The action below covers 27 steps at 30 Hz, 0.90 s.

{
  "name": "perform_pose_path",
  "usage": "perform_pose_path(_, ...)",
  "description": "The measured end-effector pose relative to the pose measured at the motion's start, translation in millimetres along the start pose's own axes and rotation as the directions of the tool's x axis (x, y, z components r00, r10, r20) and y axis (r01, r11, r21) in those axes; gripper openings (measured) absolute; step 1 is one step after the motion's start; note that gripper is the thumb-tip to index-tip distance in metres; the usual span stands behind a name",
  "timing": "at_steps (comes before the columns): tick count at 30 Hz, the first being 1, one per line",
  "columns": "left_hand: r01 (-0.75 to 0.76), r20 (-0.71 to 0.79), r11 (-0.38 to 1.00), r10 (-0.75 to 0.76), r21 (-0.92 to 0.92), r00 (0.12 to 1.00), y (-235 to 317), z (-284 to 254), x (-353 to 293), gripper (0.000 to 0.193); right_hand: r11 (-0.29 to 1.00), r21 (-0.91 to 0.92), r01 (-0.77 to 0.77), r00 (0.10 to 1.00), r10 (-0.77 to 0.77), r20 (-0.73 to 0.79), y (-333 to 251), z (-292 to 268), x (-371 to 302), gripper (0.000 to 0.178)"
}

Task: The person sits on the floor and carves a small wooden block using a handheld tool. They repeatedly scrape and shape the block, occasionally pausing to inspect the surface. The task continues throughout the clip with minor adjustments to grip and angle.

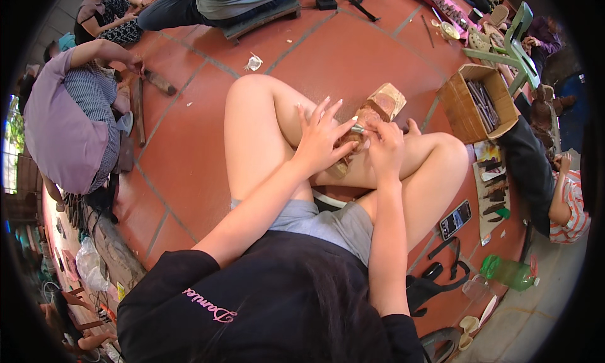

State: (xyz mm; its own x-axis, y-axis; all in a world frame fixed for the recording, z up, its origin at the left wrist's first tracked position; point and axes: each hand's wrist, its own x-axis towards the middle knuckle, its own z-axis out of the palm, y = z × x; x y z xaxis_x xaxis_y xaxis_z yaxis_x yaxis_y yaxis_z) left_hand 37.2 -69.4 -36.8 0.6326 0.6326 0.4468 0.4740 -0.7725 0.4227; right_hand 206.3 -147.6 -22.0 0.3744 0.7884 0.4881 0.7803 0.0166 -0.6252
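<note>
A wood carving (386, 102) with a pale, squared-off end lies between my bare legs, over my crossed shins. My right hand (386, 145) is closed around a slim metal carving tool (358, 129), whose shiny part points left across the carved wood. Stretched and spread, the fingers of my left hand (317, 138) lie at the left side of the carving, with the index fingertip by the metal tool. Both hands cover part of the carving, so its lower shape is partly hidden.
At right stand a cardboard box (467, 108) of slender tools and a green chair (519, 45). A phone (455, 220), black bag (428, 287) and green bottle (512, 273) lie nearer. A person in a lilac top (63, 123) sits left; another person (233, 0) sits ahead.
</note>
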Motion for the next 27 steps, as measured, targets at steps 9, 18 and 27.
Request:
perform_pose_path(9,-0.007,0.102,0.997,0.014,-0.076,0.995,3.5,-10.1,6.3,0.046,0.998,0.051,-0.023,1.0,0.021,0.023,2.4,-4.6,1.4,0.018)
perform_pose_path(18,0.001,0.103,0.998,0.005,-0.064,0.995,1.3,-9.7,3.3,0.043,0.972,0.109,-0.206,0.974,0.193,0.114,0.2,-5.0,-1.8,0.021)
perform_pose_path(27,0.007,0.085,1.0,-0.005,-0.025,0.996,4.8,-10.4,5.6,0.05,0.992,0.106,-0.07,0.997,0.065,0.047,4.9,-3.0,0.9,0.016)
